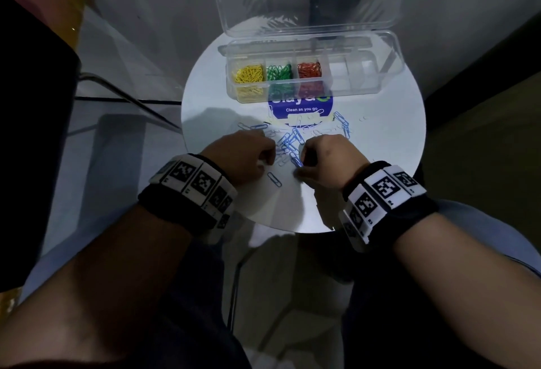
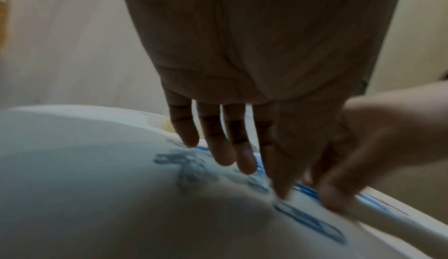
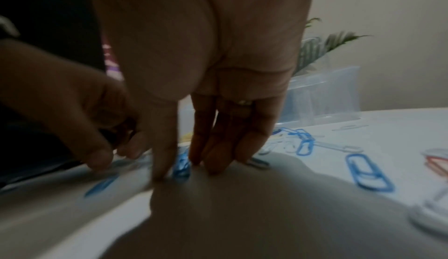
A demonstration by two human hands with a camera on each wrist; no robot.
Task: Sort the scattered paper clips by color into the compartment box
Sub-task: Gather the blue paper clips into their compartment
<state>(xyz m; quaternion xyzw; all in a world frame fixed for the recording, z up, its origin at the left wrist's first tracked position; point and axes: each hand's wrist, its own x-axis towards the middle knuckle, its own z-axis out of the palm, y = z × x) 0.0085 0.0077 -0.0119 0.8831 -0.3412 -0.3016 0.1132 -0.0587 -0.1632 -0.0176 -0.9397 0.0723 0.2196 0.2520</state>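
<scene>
Blue paper clips [image 1: 288,140], inside the table [image 1: 380,149] edge, touch left hand [image 1: 243,154] and right hand [image 1: 328,157], fingers straight.

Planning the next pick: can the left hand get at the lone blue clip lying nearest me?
Probably yes: the blue paper clip lies uncovered just beside the left hand, with nothing between them.

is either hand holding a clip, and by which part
No clear hold: right hand fingers touch a blue clip flat on the table; left hand cannot be told.
</scene>
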